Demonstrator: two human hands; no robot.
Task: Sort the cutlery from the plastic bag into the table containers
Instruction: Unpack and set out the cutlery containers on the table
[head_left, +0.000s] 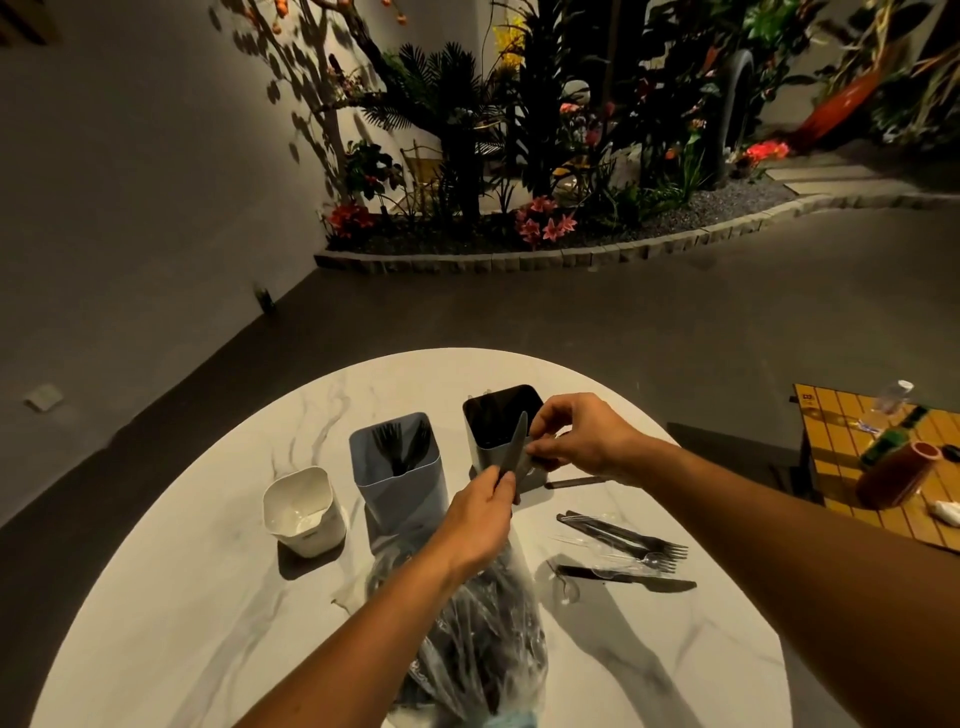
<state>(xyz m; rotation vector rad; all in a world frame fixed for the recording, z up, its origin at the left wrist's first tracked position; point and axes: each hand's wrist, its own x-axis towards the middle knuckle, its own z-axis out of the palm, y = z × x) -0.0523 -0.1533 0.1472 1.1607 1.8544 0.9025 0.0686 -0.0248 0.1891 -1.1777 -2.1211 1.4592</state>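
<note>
both hands pinch our knife above the bag, whose contents blur; dark bin partly hidden.

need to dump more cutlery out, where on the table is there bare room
Bare marble lies along the table on the near left, between the white container and the plastic bag, and beyond the containers at the far edge. Crowded: right of the bag, where loose forks and a knife lie.
</note>
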